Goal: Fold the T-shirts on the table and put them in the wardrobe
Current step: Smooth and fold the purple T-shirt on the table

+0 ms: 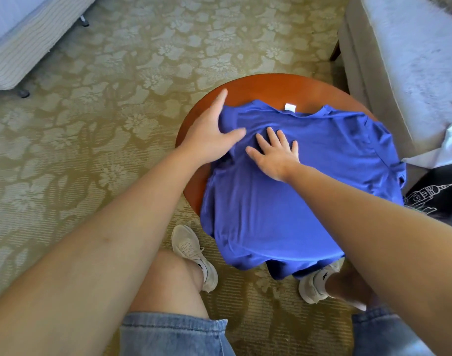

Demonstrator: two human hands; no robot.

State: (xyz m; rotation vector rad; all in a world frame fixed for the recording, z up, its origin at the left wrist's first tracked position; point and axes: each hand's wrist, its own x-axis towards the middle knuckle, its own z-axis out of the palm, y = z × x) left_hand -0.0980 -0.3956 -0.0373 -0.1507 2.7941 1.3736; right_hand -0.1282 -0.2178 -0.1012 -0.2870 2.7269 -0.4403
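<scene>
One blue T-shirt (309, 191) lies spread over a round reddish-brown table (248, 89), its collar and white neck label toward the far side and its hem hanging off the near edge, above the person's pale sneakers (194, 255). The right hand (276, 155) lies flat on the chest of the shirt with its fingers spread wide. The left hand (212, 134) is at the shirt's left shoulder, fingers held straight and close together along the cloth's edge and the thumb stretched out across the fabric. The table stands on an olive-gold carpet (104, 124) woven with a large flower pattern. A bed base (22, 52) in striped fabric (one castor shows beneath it) fills the upper left corner. A pale upholstered seat (399, 60) stands just beyond the table on the right, and a white cloth (448, 147) and a black garment (435, 194) with a white line drawing lie beside the shirt's right side.
</scene>
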